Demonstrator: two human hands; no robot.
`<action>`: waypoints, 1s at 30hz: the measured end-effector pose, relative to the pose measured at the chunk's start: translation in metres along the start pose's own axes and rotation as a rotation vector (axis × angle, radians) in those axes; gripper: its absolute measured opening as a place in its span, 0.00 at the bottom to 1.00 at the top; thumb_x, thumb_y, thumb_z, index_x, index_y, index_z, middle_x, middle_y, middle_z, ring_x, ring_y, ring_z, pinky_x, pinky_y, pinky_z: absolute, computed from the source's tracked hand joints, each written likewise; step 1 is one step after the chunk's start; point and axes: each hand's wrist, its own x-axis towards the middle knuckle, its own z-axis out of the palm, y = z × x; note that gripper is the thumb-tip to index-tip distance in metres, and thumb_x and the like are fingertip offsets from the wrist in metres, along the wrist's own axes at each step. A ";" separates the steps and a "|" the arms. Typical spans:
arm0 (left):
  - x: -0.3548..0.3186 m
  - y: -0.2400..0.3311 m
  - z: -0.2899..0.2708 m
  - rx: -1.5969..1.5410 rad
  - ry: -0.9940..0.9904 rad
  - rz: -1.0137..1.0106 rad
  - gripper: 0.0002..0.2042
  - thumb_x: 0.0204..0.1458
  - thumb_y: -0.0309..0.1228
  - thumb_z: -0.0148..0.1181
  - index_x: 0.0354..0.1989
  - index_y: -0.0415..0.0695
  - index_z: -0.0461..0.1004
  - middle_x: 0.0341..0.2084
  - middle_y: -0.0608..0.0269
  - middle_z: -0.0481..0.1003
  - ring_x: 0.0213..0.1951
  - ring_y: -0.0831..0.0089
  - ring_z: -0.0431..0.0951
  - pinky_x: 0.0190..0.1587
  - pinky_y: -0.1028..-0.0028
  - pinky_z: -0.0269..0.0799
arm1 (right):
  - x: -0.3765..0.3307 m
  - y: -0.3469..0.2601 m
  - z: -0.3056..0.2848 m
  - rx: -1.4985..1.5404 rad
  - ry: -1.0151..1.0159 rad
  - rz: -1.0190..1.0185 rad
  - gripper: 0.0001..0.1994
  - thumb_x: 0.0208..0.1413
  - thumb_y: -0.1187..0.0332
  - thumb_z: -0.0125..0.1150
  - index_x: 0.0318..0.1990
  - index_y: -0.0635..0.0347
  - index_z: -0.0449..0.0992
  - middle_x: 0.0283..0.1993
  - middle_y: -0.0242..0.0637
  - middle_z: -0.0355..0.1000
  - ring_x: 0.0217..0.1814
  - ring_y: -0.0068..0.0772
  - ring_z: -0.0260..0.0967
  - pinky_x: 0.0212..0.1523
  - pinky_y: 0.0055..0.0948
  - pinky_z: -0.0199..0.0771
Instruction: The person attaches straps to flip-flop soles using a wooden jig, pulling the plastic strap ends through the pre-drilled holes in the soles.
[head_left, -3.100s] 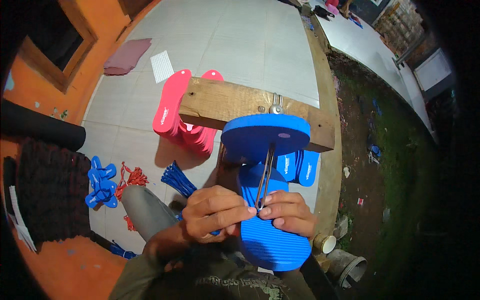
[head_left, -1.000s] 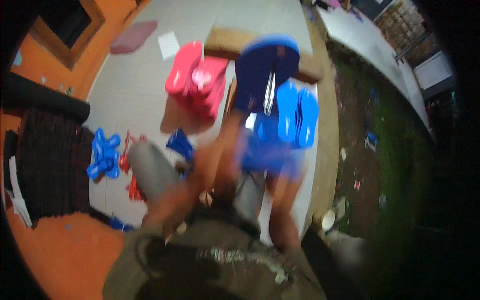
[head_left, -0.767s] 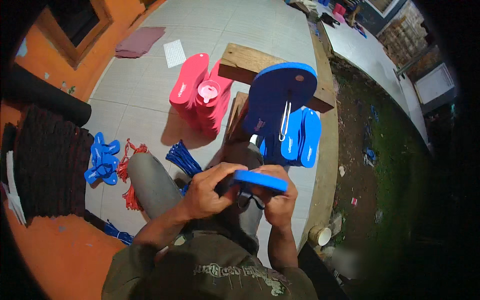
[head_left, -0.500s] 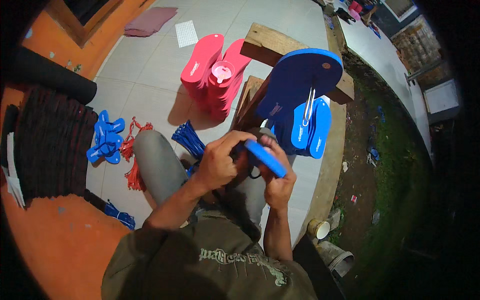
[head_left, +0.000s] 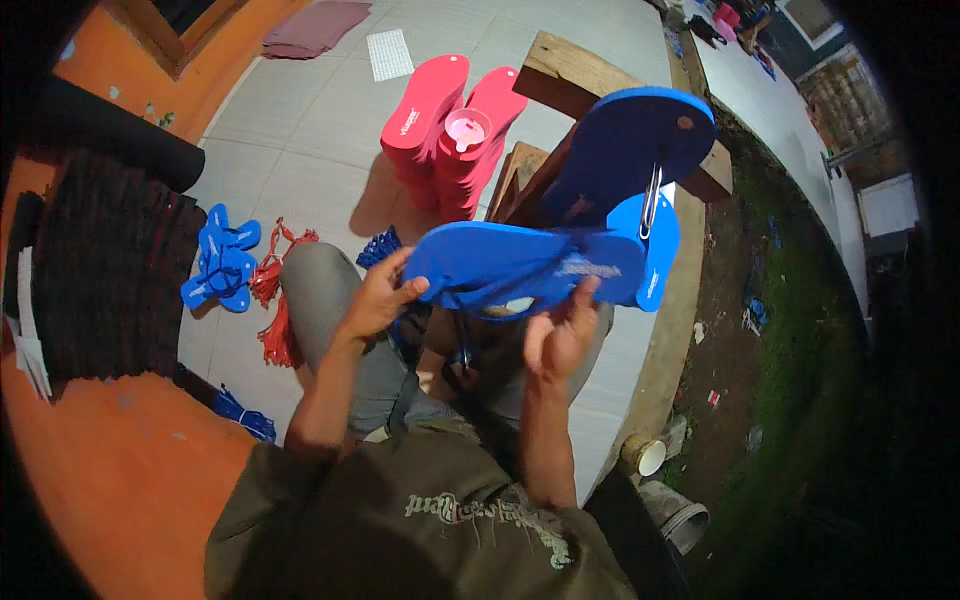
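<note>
- Blue sandal [head_left: 480, 250], edge-on moments ago, is now broadside above the lap, exposing its strapped face.
- Left hand [head_left: 380, 298]: fingers clamped on one end; right hand [head_left: 564, 335] touches the other, grip unclear.
- Beyond: metal prong [head_left: 652, 200], untouched.

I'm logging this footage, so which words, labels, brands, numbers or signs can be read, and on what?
I won't copy any wording, but print stands here:
Pink sole topping the left pink stack: one white word, clear.
Held blue sandal: pale print near its right end, blurred.
Blue sole at the right: small white print, hard to read.
Shirt: pale ornate lettering, upside down.
White sheet on the floor: marks too small to read.
</note>
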 end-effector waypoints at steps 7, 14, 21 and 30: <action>-0.020 0.015 -0.029 -0.162 0.508 0.085 0.19 0.45 0.34 0.62 0.42 0.38 0.67 0.32 0.61 0.70 0.33 0.75 0.70 0.39 0.75 0.68 | 0.019 0.142 -0.126 -1.086 -0.298 -0.059 0.19 0.51 0.56 0.54 0.44 0.62 0.68 0.45 0.44 0.68 0.44 0.41 0.67 0.44 0.35 0.67; -0.004 0.043 -0.064 0.728 0.664 0.138 0.19 0.43 0.32 0.60 0.44 0.38 0.67 0.36 0.51 0.73 0.37 0.66 0.74 0.40 0.69 0.68 | -0.011 0.182 -0.148 -1.834 -0.176 0.130 0.19 0.46 0.54 0.57 0.38 0.63 0.72 0.33 0.50 0.72 0.36 0.47 0.70 0.37 0.40 0.69; 0.053 -0.066 -0.032 0.842 0.424 -0.176 0.21 0.40 0.35 0.62 0.42 0.38 0.68 0.37 0.45 0.72 0.41 0.50 0.72 0.41 0.61 0.68 | -0.006 0.030 -0.076 -1.024 -0.060 0.188 0.14 0.49 0.70 0.58 0.43 0.66 0.69 0.37 0.40 0.72 0.37 0.31 0.72 0.34 0.25 0.70; 0.050 -0.150 -0.002 1.299 0.147 -0.258 0.18 0.42 0.40 0.60 0.35 0.37 0.72 0.33 0.42 0.72 0.36 0.49 0.72 0.37 0.64 0.69 | -0.014 -0.008 -0.056 -0.375 -0.016 0.303 0.09 0.51 0.73 0.56 0.40 0.64 0.68 0.39 0.39 0.71 0.39 0.33 0.72 0.33 0.22 0.72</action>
